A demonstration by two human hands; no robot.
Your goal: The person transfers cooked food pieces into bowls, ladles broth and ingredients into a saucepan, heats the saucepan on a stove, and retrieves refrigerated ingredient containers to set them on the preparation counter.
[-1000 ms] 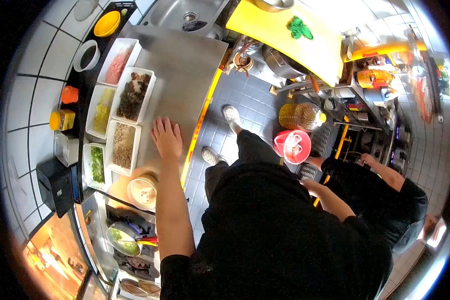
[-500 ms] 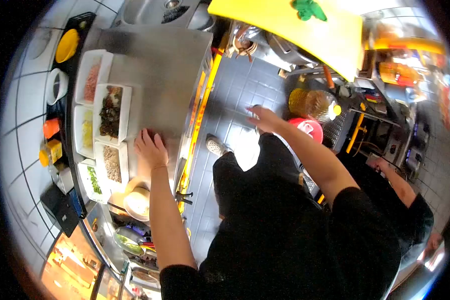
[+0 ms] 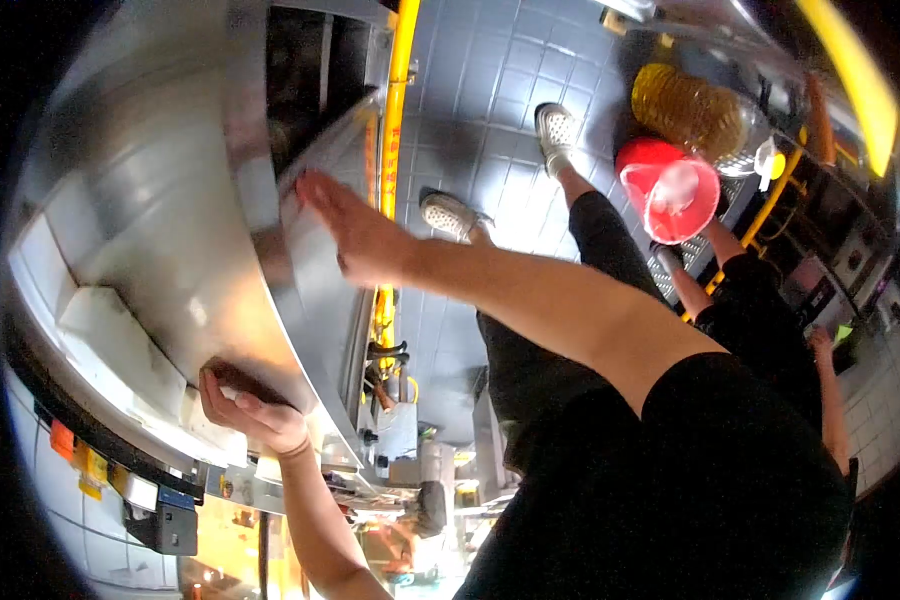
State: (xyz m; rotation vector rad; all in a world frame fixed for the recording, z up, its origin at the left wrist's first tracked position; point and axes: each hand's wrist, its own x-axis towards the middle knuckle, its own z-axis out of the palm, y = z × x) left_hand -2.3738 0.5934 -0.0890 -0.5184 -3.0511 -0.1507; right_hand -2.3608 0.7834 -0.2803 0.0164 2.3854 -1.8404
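Note:
My right hand (image 3: 355, 225) is at the upper edge of a metal cabinet door (image 3: 320, 275) under the counter, its fingers curled at that edge. Beside the door, the cabinet's dark inside (image 3: 315, 75) shows. My left hand (image 3: 255, 408) rests on the steel counter (image 3: 160, 200) near its front edge, fingers loosely bent and somewhat apart. I can make out nothing held in it. White containers (image 3: 110, 325) stand along the back of the counter, to the left of this hand; their contents are out of sight.
A red bucket (image 3: 670, 190) and a large bottle of yellow liquid (image 3: 685, 110) stand on the right. A yellow pipe (image 3: 398, 130) runs along the counter's foot. Another person's arm (image 3: 832, 400) and legs show at the right. My shoes (image 3: 450, 215) are on the tiled floor.
My view has tilted down toward the counter front. My right hand has moved from over the floor to the cabinet door, and the cabinet's inside now shows. My left hand stays on the counter.

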